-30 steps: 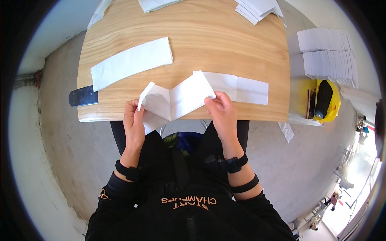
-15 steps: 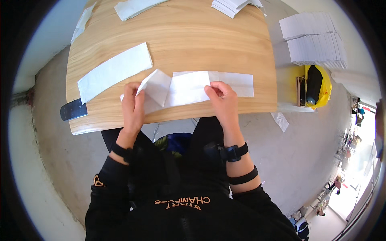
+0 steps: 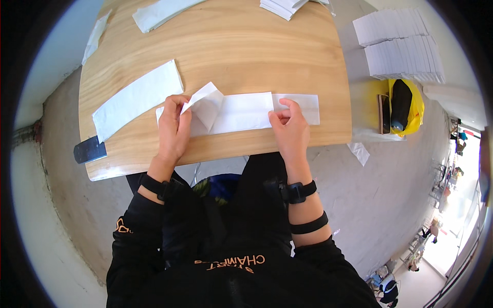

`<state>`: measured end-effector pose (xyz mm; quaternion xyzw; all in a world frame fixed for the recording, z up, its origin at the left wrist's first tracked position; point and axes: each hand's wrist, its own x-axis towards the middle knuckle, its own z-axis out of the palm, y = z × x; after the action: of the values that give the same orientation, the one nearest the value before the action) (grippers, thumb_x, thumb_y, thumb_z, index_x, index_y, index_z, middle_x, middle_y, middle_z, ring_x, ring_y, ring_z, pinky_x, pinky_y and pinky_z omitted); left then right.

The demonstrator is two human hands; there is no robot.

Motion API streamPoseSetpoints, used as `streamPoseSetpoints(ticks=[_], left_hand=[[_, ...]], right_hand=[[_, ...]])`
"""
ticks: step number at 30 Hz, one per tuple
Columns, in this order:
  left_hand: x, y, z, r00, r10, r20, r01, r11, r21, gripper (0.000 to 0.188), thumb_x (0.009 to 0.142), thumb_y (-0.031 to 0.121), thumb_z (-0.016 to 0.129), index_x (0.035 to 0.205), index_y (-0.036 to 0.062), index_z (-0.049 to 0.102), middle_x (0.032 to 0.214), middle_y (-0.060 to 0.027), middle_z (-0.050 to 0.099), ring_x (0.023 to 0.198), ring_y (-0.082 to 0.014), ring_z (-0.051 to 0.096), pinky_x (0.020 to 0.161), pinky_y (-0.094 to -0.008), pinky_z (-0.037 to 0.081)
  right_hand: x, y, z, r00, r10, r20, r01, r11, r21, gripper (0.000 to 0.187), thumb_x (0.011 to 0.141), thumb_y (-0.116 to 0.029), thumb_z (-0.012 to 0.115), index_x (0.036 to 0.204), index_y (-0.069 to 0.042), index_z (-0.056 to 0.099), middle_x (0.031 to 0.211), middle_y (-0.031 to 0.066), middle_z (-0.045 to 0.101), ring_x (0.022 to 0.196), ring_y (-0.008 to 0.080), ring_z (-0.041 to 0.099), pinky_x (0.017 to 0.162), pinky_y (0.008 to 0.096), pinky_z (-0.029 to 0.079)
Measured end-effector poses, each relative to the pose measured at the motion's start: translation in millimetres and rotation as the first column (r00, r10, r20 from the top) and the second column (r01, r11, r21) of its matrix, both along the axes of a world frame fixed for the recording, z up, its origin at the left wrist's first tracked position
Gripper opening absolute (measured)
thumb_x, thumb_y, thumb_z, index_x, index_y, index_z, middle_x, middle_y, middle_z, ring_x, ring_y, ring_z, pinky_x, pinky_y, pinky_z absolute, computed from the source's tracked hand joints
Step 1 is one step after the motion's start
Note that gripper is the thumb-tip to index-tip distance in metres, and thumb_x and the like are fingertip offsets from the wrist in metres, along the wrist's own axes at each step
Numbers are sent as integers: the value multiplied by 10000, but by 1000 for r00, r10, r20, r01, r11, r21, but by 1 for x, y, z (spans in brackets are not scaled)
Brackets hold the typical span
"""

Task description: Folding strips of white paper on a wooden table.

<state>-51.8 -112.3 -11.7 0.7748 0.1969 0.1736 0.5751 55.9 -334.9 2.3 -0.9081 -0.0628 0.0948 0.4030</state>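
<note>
A light wooden table with rounded corners (image 3: 221, 46) fills the upper middle of the view, and near its front edge lies a long white paper strip (image 3: 246, 110), partly folded, with one flap lifted at its left end. To its left a second flat white paper strip (image 3: 136, 100) lies at a slant, well apart from the stacks of white folded paper (image 3: 400, 46) on the floor to the right, beside a yellow bag (image 3: 413, 105). The left hand (image 3: 173, 128) pinches the raised flap between thumb and fingers, while the right hand (image 3: 290, 128) presses its closed fingertips onto the strip's right part.
</note>
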Motion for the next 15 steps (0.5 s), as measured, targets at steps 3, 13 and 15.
streamPoseSetpoints(ticks=[3,13,15], left_hand=[[0,-1,1,1000,-9,-19,9,999,40,136,907,-2,457,1039,8,490,1034,-93,568,979,-148,537,948,-276,414],[-1,2,-3,1000,-15,26,14,999,39,145,903,-11,461,1042,9,493,1024,-91,570,973,-146,539,929,-273,422],[-2,1,-2,1000,3,28,-3,1000,26,148,901,-13,464,1044,9,495,1015,-87,570,965,-145,539,918,-271,426]], right_hand=[[1,0,-2,1000,20,-7,-21,999,-38,370,806,-161,695,1145,-79,568,808,52,674,706,198,631,680,350,492],[6,4,3,946,283,161,-259,954,-153,411,745,-83,696,1140,-163,613,1031,77,510,918,262,573,734,380,495],[9,3,-2,945,297,139,-279,950,-137,401,741,-79,696,1126,-160,619,1025,75,510,913,258,575,737,379,495]])
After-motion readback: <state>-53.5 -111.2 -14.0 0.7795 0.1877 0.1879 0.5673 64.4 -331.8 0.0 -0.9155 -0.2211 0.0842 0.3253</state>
